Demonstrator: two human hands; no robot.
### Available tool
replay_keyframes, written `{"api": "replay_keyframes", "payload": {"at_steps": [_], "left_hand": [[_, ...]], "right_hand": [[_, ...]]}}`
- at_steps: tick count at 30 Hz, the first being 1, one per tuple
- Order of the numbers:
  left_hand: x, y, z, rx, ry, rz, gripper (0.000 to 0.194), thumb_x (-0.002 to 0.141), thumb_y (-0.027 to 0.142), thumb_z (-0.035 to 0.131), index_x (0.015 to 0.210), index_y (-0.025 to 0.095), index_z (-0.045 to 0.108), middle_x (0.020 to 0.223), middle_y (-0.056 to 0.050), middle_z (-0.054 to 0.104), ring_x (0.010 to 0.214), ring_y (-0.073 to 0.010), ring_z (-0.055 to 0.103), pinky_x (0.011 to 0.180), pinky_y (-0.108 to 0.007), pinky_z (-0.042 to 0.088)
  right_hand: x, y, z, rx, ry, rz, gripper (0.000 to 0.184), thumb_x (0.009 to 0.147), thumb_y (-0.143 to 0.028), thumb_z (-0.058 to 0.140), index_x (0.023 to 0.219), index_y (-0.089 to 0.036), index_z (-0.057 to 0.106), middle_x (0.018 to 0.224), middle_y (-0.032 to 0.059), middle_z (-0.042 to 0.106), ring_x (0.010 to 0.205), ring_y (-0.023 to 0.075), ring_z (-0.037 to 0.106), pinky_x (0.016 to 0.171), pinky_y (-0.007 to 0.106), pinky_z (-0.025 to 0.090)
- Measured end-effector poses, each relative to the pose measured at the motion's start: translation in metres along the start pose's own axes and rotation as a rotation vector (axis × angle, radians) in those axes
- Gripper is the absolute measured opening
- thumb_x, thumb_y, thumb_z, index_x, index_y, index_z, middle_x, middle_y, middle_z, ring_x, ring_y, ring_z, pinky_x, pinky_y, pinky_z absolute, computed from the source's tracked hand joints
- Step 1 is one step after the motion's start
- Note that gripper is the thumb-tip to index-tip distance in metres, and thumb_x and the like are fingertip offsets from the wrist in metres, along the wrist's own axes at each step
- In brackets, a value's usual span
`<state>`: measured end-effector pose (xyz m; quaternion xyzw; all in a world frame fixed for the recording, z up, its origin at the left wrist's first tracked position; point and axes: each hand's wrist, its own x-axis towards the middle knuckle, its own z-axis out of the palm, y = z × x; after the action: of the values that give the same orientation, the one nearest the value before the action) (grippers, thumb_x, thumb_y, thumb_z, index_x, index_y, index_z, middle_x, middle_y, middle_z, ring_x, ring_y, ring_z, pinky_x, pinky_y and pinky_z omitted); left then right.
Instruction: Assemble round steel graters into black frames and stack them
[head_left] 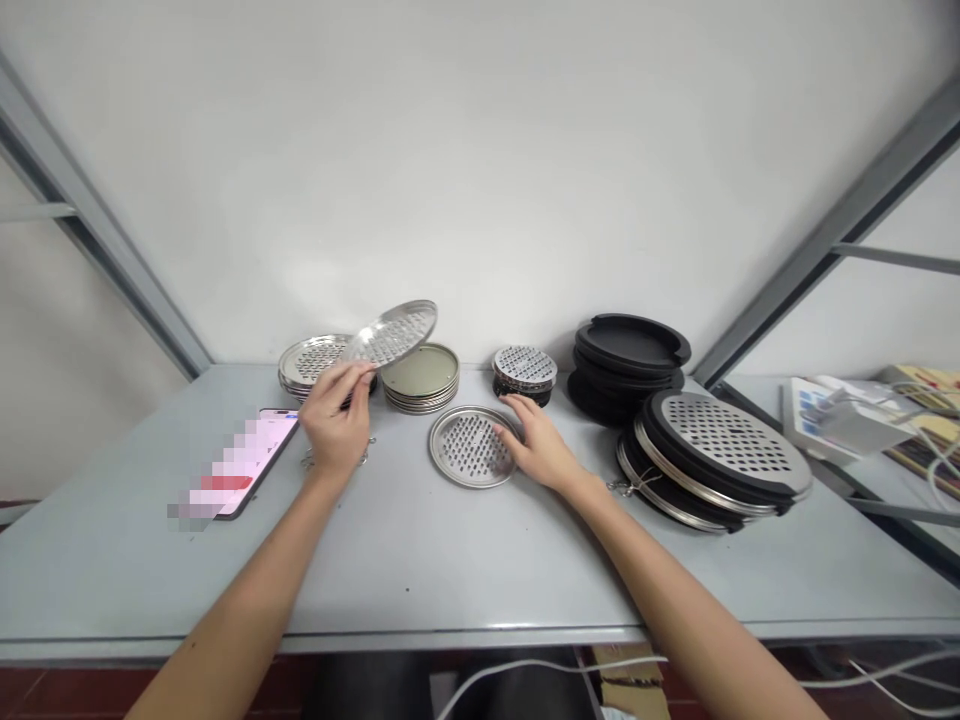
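My left hand (337,415) pinches the near edge of a round perforated metal plate (396,334), holding it tilted above the table. Behind it stand a stack of similar perforated plates (311,358) and a stack of plain gold-green round plates (421,372). Fingers apart, my right hand (544,440) is over the right edge of another perforated metal plate (469,450) lying on the table; whether it touches the plate I cannot tell. Beyond that hand is a stack of smaller perforated discs (525,366).
Black round rings (630,345) are stacked at the back right. Nearer stands a leaning pile of large perforated discs with black rims (731,440). A phone (255,465) lies at left on the grey table (420,580). White boxes and cables (862,425) sit at far right.
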<state>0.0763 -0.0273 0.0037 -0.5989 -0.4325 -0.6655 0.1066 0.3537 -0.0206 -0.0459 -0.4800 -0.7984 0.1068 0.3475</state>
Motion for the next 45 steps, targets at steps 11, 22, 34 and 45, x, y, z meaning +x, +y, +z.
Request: {"api": "replay_keyframes", "payload": {"at_steps": [11, 22, 34, 45], "left_hand": [[-0.009, 0.024, 0.010, -0.763, -0.313, -0.746, 0.023, 0.068, 0.036, 0.078, 0.082, 0.019, 0.074, 0.082, -0.002, 0.070, 0.079, -0.0188, 0.065, 0.081, -0.043, 0.056], [-0.010, 0.016, 0.012, -0.958, -0.541, -1.138, 0.021, 0.072, 0.029, 0.076, 0.086, 0.015, 0.070, 0.089, -0.007, 0.070, 0.088, -0.0223, 0.066, 0.081, -0.052, 0.056], [-0.024, 0.019, 0.012, -0.241, -0.752, -0.421, 0.061, 0.079, 0.043, 0.065, 0.132, 0.016, 0.051, 0.110, -0.013, 0.067, 0.095, -0.0263, 0.066, 0.088, -0.043, 0.052], [-0.031, 0.013, 0.009, 0.128, -1.008, -0.056, 0.087, 0.074, 0.053, 0.068, 0.145, 0.022, 0.029, 0.123, -0.014, 0.058, 0.114, -0.0322, 0.053, 0.090, -0.043, 0.046]], "right_hand": [[0.004, -0.012, -0.014, 0.189, 0.317, 0.004, 0.052, 0.092, -0.036, 0.047, 0.139, -0.019, 0.035, 0.129, 0.0154, 0.054, 0.106, 0.0255, 0.058, 0.092, 0.045, 0.048], [0.002, -0.022, -0.017, 0.354, 0.372, 0.056, 0.037, 0.088, -0.039, 0.054, 0.119, -0.020, 0.055, 0.091, 0.0060, 0.066, 0.082, 0.0197, 0.062, 0.079, 0.037, 0.053], [0.004, -0.019, -0.020, 0.395, 0.326, 0.207, 0.038, 0.087, -0.040, 0.053, 0.116, -0.016, 0.062, 0.076, 0.0045, 0.064, 0.067, 0.0179, 0.059, 0.065, 0.033, 0.051], [0.004, -0.013, -0.022, 0.108, 0.254, 0.225, 0.036, 0.089, -0.035, 0.046, 0.112, -0.018, 0.067, 0.070, 0.0030, 0.067, 0.060, 0.0172, 0.058, 0.060, 0.030, 0.045]]}}
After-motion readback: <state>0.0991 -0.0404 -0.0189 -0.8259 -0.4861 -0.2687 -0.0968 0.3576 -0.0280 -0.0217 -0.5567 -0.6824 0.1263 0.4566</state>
